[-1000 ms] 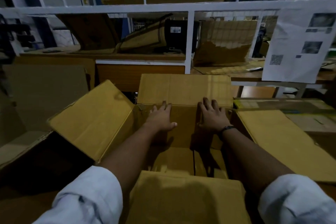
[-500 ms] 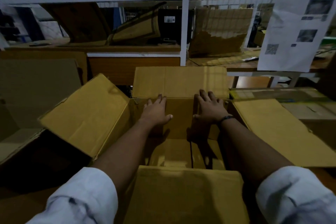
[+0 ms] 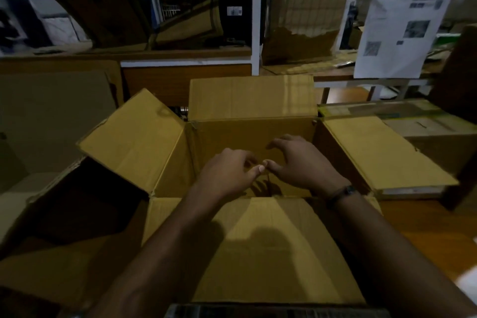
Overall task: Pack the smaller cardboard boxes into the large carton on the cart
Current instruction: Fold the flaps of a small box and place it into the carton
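Observation:
A large brown carton stands open in front of me with all its flaps spread outward: far flap, left flap, right flap, near flap. My left hand and my right hand hover side by side over the carton's opening, fingers loosely curled, thumbs almost touching, holding nothing. My hands hide most of the inside of the carton. A flat smaller cardboard box lies to the right, partly under the right flap.
Another open dark carton sits at my left. Flat cardboard sheets lean further left. A white metal rack with cardboard and a black box stands behind. A printed paper sheet hangs at the upper right. A wooden surface lies at the right.
Both hands have left the carton's far wall and pulled back toward me, rising over the opening with fingers curling in. The view has shifted down and closer.

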